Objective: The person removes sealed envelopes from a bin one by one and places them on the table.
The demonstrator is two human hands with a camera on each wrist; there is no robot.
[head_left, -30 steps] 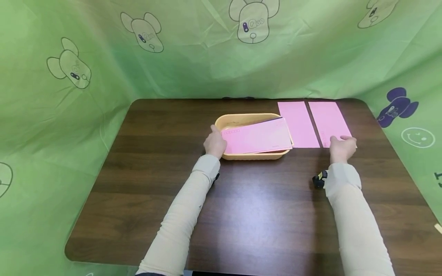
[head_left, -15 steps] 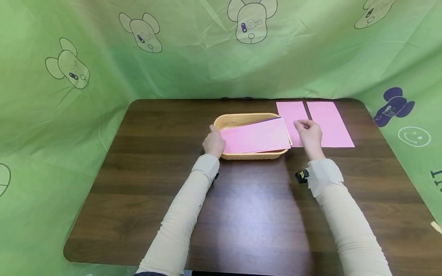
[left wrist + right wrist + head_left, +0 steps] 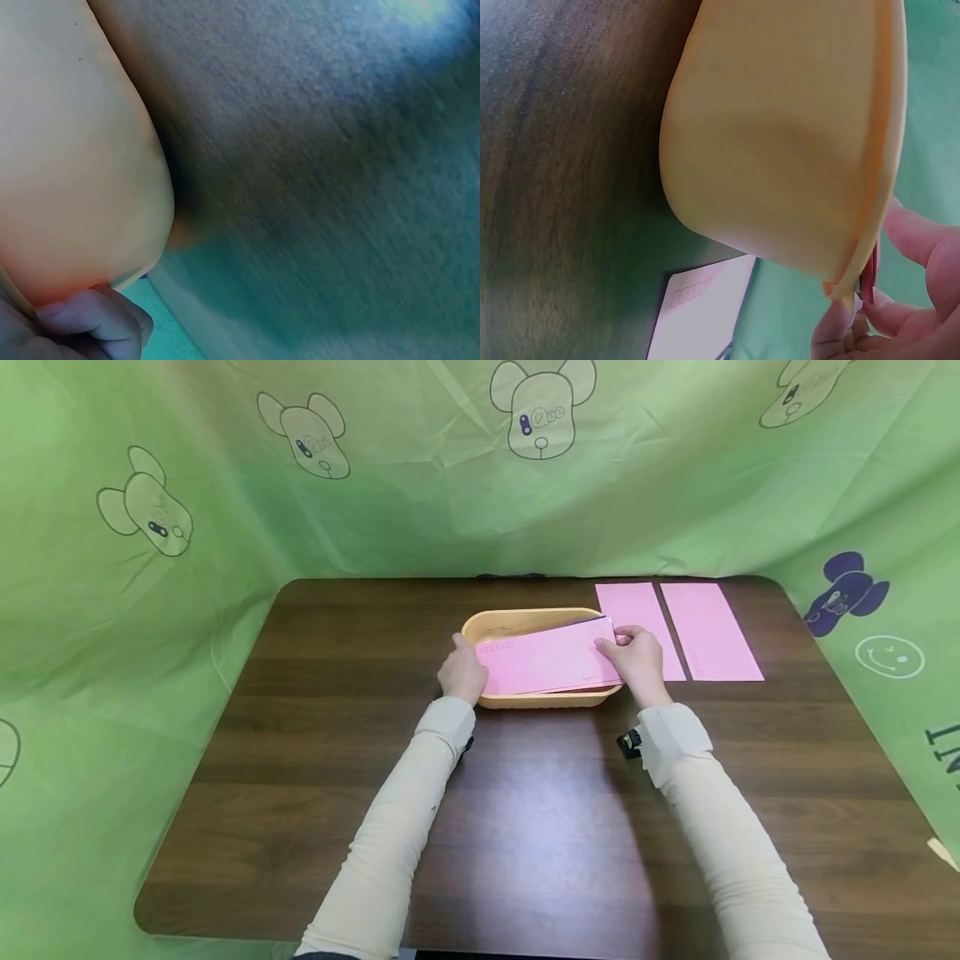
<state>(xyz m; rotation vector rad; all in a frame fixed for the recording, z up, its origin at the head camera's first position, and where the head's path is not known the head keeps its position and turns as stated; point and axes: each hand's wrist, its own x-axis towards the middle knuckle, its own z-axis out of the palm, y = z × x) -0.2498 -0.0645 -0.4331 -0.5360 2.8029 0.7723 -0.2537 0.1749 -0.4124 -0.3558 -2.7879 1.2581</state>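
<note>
A green cloth (image 3: pixel 420 518) printed with outlined animal heads hangs round the far side and both sides of the work. Inside it stands a dark wood-grain bench (image 3: pixel 330 785) with rounded corners, glossy enough to catch a pale glare between the forearms. Beyond the middle of the bench sits a yellow basin (image 3: pixel 547 702), its long axis running left to right.

A pink top envelope (image 3: pixel 543 658) lies over the basin, its long axis also left to right but slanted, the right end a little farther away. Other edges, dark and red, peep out beneath it. Right of the basin, two more envelopes lie flat on the bench, an inner envelope (image 3: pixel 641 618) and an outer envelope (image 3: pixel 712 631), their long axes running away from the person, with a narrow strip of wood between them.

The left hand (image 3: pixel 462 672) grips the basin's left end, fingers curled at the rim, close to the envelope's left end. The right hand (image 3: pixel 639 662) is nearer its right end: thumb above, fingers below, nearly closed in a pinch at that edge. How many sheets they hold, I cannot tell.
</note>
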